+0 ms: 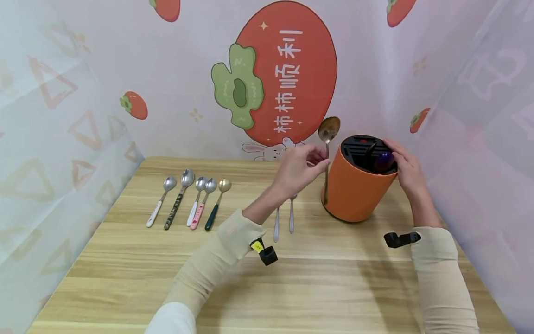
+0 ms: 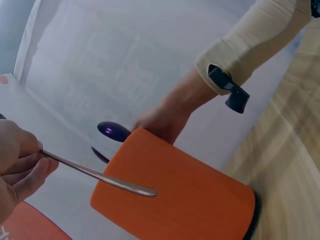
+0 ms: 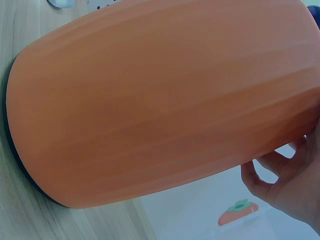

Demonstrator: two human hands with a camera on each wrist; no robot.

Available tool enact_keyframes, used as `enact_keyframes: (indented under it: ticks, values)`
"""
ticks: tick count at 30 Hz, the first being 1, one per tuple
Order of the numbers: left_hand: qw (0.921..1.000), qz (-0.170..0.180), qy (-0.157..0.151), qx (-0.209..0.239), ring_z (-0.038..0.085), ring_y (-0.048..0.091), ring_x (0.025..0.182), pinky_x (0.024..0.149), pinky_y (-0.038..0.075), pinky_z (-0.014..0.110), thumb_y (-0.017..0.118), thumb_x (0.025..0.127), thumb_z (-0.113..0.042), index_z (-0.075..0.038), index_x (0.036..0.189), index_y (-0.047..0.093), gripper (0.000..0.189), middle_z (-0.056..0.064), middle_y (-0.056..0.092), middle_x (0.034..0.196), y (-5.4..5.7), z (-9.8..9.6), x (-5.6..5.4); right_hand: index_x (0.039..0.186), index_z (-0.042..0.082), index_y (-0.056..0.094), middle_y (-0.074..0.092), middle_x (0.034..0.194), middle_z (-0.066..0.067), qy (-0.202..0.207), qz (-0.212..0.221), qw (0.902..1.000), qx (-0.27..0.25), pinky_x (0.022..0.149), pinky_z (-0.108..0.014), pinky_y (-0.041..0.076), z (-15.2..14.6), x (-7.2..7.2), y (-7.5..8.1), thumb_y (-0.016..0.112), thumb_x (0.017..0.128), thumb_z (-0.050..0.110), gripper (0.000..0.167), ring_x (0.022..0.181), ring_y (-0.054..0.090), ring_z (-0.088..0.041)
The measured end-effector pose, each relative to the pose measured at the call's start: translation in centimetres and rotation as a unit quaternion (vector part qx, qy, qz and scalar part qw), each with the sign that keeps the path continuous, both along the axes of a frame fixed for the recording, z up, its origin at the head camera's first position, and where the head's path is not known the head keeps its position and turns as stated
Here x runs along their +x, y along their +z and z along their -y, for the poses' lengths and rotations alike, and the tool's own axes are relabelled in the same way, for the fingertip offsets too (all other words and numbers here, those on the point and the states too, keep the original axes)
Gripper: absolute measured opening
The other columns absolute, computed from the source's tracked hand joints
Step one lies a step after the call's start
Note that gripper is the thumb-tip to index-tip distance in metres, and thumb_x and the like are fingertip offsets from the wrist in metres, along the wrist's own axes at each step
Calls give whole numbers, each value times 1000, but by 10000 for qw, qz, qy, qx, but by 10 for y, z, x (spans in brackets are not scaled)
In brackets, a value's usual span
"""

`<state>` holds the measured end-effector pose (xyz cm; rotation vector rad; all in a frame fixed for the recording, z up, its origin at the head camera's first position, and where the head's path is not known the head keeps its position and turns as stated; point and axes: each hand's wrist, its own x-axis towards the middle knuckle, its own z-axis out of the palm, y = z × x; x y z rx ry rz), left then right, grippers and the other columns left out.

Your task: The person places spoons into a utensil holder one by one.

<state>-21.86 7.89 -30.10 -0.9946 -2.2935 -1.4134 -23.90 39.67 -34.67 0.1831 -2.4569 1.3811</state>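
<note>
My left hand (image 1: 298, 167) pinches a long metal spoon (image 1: 329, 128) by the upper part of its handle, bowl up and handle end down. In the head view the handle overlaps the left side of an orange knife block (image 1: 356, 195), which stands upright on the table. The left wrist view shows the handle end (image 2: 145, 191) in front of the block's orange wall. At the block's right rim, my right hand (image 1: 410, 174) grips it with bent fingers (image 3: 257, 185) along its side. A purple rounded piece (image 1: 384, 161) and a dark thin piece (image 1: 370, 148) stick out of the black slotted top.
Several spoons lie in a row on the wooden table (image 1: 125, 260) at the left, among them a pink-handled spoon (image 1: 199, 215) and a dark green-handled spoon (image 1: 212, 218). Two silver handles (image 1: 291, 221) show past my left wrist. A printed cloth (image 1: 187, 69) hangs behind.
</note>
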Motion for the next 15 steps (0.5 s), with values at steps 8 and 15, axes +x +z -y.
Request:
enact_keyframes:
  ticks: [8, 15]
  values:
    - [9986, -345, -244, 322, 12, 71, 81, 73, 55, 11, 71, 91, -10, -2, 97, 66, 11, 9, 72, 90, 21, -15, -6, 149, -1, 40, 32, 159, -21, -8, 0, 10000, 20, 122, -21, 20, 3, -1, 2, 31, 109, 23, 48, 145, 31, -8]
    - [9980, -401, -274, 395, 8, 70, 80, 74, 53, 9, 70, 92, -11, -3, 97, 66, 10, 7, 73, 89, 36, -35, -11, 150, 1, 39, 30, 162, -15, 11, 43, 10000, -24, 124, -23, 16, 1, 1, 2, 29, 109, 23, 48, 149, 27, -10]
